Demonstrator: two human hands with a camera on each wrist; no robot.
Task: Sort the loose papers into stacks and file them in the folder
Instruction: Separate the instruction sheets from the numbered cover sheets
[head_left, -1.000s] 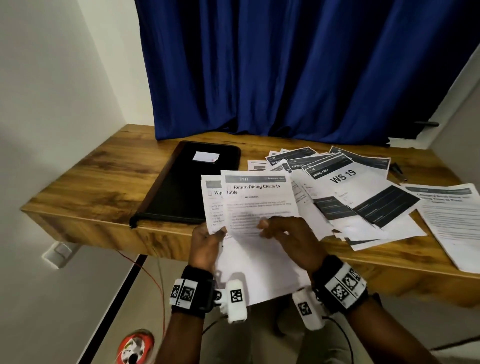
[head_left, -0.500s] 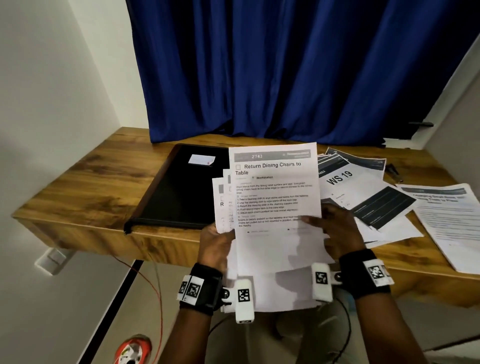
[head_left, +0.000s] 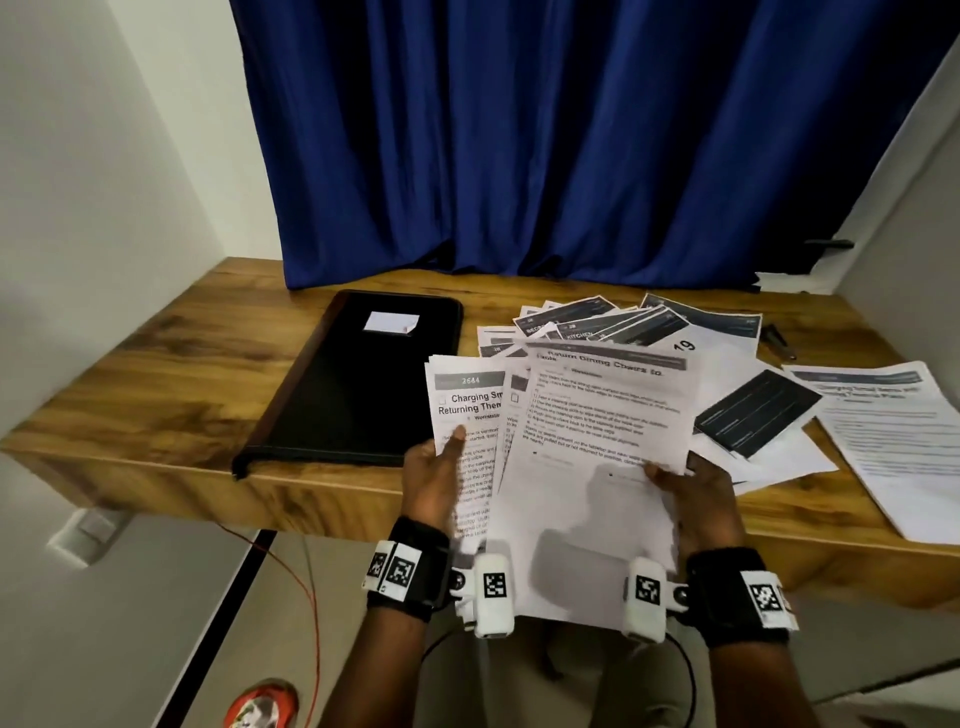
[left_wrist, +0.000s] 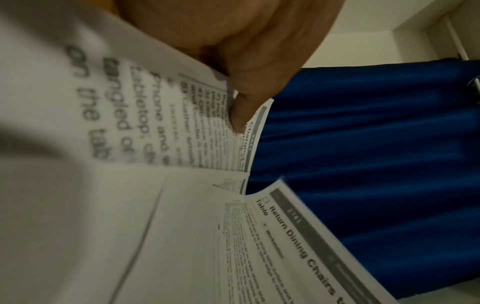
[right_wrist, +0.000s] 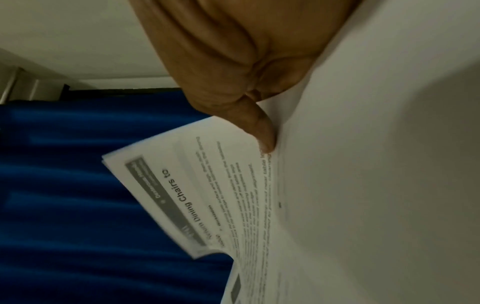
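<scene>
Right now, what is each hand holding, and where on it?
Left hand grips the fanned sheets at their left edge, thumb on top. Right hand pinches the "Return Dining Chairs" sheet at its right edge.

The sheet (head_left: 597, 447) pinched in the right hand (head_left: 698, 499) is white with black print under a grey header band, like the sheets (head_left: 467, 410) in the left hand (head_left: 434, 483). Beyond the left hand lies a black folder (head_left: 363, 384) bearing a white label (head_left: 390, 322). Beyond the right hand, white papers (head_left: 737, 415) carry dark blocks. The counter (head_left: 156, 374) shows brown wood grain; the curtain (head_left: 571, 145) is deep blue. Black wristbands (head_left: 410, 566) carry black-and-white square markers.
</scene>
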